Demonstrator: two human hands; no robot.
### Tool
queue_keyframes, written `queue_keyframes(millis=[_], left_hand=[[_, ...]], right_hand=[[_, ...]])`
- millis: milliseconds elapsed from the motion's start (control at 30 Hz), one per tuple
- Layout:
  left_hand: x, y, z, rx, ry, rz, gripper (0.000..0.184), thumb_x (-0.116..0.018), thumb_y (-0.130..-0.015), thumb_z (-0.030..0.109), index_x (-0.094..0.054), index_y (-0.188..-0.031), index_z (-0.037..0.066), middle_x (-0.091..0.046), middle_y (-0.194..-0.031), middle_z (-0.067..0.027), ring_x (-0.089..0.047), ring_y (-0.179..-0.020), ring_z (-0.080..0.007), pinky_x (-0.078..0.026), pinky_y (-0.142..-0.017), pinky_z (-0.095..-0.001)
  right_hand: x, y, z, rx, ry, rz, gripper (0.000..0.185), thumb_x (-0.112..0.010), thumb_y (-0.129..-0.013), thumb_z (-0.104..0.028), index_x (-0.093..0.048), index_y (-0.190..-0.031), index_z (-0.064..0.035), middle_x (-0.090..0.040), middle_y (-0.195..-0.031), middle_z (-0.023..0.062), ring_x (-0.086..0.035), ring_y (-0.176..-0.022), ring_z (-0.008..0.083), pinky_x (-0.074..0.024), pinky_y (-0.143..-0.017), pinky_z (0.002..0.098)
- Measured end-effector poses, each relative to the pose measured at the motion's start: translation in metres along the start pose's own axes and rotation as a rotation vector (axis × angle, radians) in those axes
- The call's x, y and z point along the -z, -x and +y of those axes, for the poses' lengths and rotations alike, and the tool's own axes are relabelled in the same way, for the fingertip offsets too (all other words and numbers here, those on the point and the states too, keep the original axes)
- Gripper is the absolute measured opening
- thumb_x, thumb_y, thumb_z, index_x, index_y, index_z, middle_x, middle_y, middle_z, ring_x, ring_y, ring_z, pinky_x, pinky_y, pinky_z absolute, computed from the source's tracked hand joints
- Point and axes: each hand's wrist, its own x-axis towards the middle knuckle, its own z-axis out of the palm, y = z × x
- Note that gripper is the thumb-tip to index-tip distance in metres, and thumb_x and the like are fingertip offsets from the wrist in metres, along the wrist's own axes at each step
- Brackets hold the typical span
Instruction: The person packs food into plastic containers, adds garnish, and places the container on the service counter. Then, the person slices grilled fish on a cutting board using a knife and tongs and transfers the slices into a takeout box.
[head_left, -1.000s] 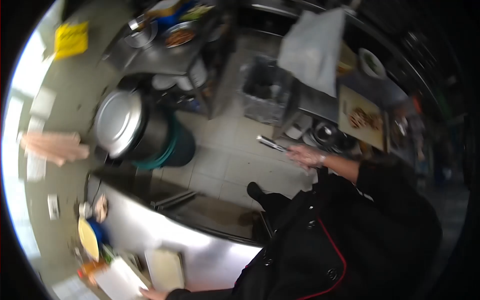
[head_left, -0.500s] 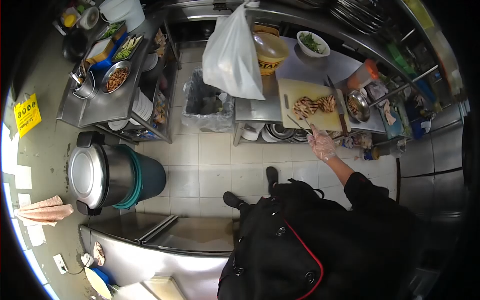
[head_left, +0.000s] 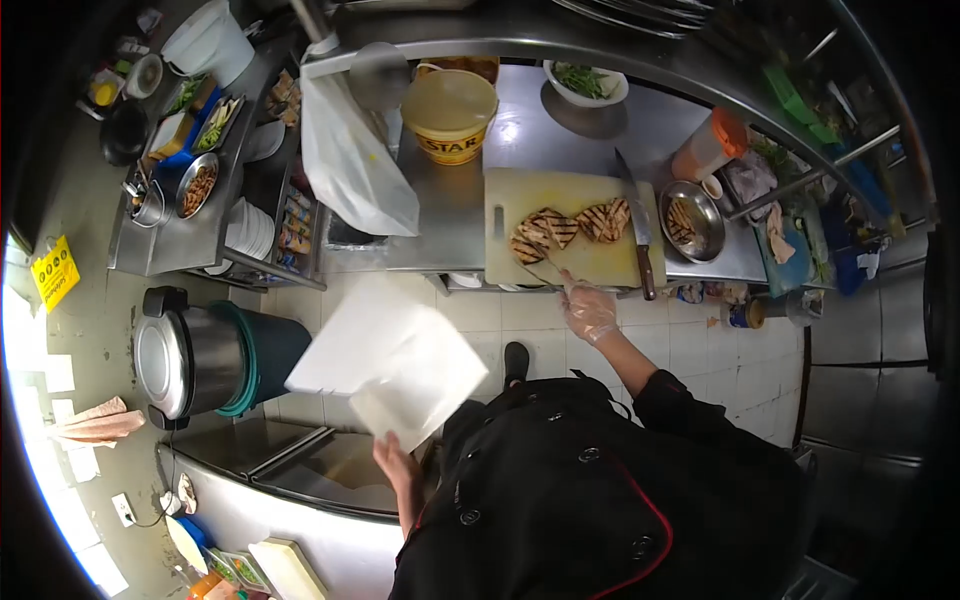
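My left hand is bare and grips the lower edge of an opened white box, which hangs over the floor left of my body. A clear glove covers my right hand, closed on metal tongs at the front edge of the yellowish cutting board. The tongs' tips are near the left piece of grilled meat; whether they touch it I cannot tell. Another grilled piece lies to its right. A knife rests along the board's right side.
Right of the board is a metal bowl with grilled meat. Behind stand a yellow bucket and a white bowl of greens. A plastic bag hangs at the counter's left end. A large cooker stands at left.
My left hand, out of view half a second ago, has come in with the white box. The view has shifted closer to the board; my right hand with the tongs stays at its front edge.
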Motion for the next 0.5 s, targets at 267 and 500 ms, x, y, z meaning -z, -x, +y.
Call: queue_keyframes(millis=[267,500], left_hand=[[-0.105,0.006,0.025,-0.010,-0.235,-0.187,0.033,-0.037,-0.095,0.012,-0.045,-0.121,-0.005,-0.055,-0.112,-0.0124,-0.052,-0.100,-0.0199,-0.040,-0.089,-0.0314],[-0.112,-0.057,-0.012,-0.105,-0.178,-0.300,0.039,-0.041,-0.092,0.015,-0.043,-0.123,-0.007,-0.052,-0.117,-0.0155,-0.047,-0.107,-0.0236,-0.035,-0.095,-0.0337]], right_hand=[[0.010,-0.020,0.017,0.010,-0.173,-0.114,0.044,-0.048,-0.085,-0.021,-0.047,-0.127,-0.0080,-0.063,-0.096,0.0182,-0.059,-0.089,0.0334,-0.0466,-0.078,0.0426],[0.011,-0.008,0.030,0.065,-0.544,0.073,0.041,-0.053,-0.086,-0.021,-0.050,-0.124,-0.0058,-0.060,-0.105,0.0207,-0.058,-0.094,0.0357,-0.0456,-0.082,0.0394]])
